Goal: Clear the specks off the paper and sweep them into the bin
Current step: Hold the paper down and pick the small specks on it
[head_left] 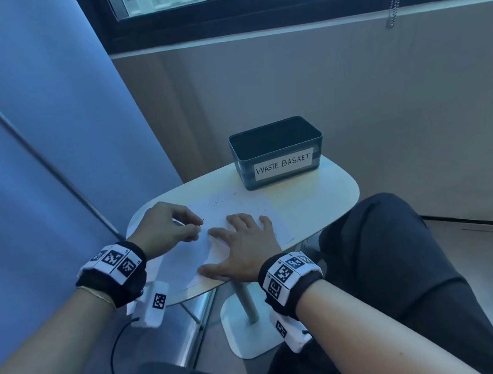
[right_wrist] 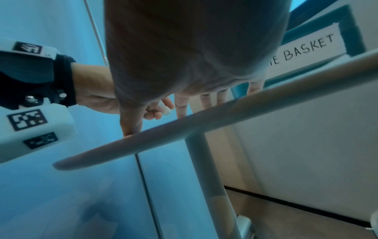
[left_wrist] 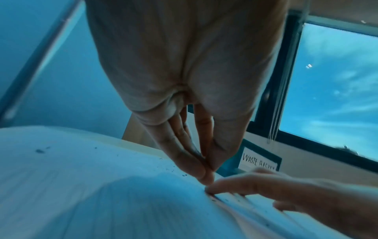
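Observation:
A white sheet of paper (head_left: 241, 206) lies on a small oval table (head_left: 318, 206). Dark specks (head_left: 219, 202) dot its far part; in the left wrist view the specks (left_wrist: 40, 151) look scattered. My left hand (head_left: 195, 228) has thumb and fingers drawn together, and the left hand (left_wrist: 206, 177) pinches the paper where it humps up. My right hand (head_left: 244, 233) lies flat with fingers spread, pressing the sheet just right of that pinch. The dark bin (head_left: 281, 179), labelled WASTE BASKET, stands at the table's far right, apart from both hands.
The table edge (right_wrist: 204, 119) and its pole (right_wrist: 204, 169) show from below, with my knee (head_left: 397, 231) close on the right. A blue blind (head_left: 50, 147) hangs at the left. A wall and window sill run behind the bin.

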